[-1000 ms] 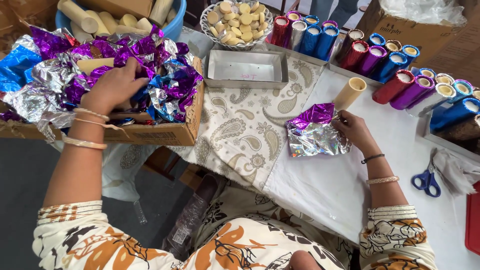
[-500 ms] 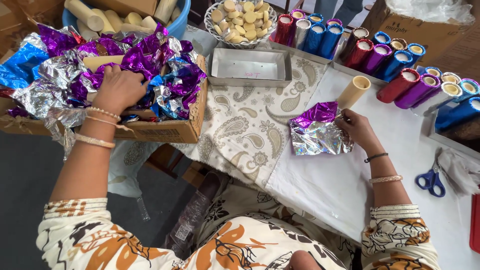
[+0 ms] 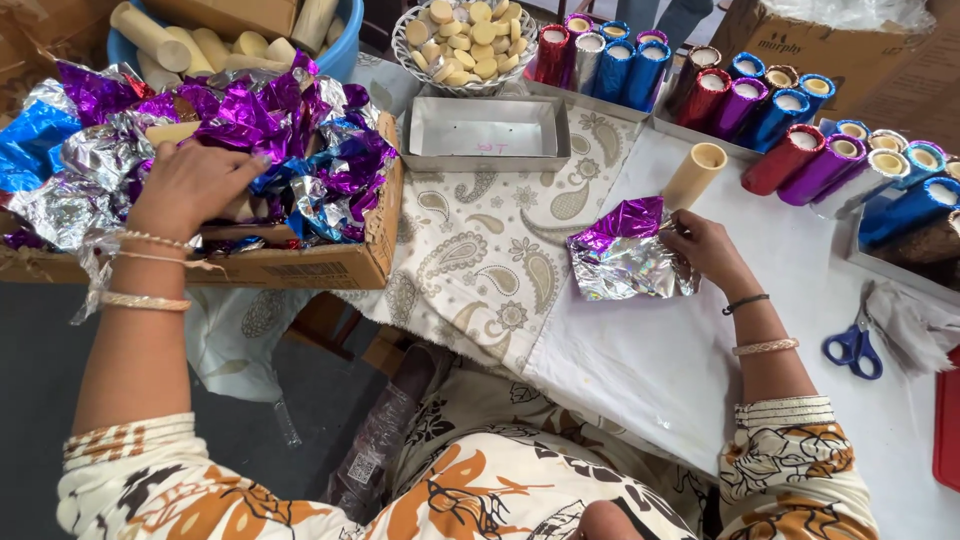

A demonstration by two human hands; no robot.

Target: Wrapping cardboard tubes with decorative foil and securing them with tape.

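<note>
Head view: left hand (image 3: pixel 190 185) among foil wrappers (image 3: pixel 300 150).

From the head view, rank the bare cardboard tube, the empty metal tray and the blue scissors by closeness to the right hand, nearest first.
From the right hand:
1. Bare cardboard tube, just above the hand.
2. Blue scissors, off to its right on the white table.
3. Empty metal tray, up and to its left, on the paisley cloth.

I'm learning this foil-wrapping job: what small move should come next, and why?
Probably lift the left hand out of the box of foil with one sheet: it is buried there, while the right hand pins a foil sheet beside a bare tube.
</note>
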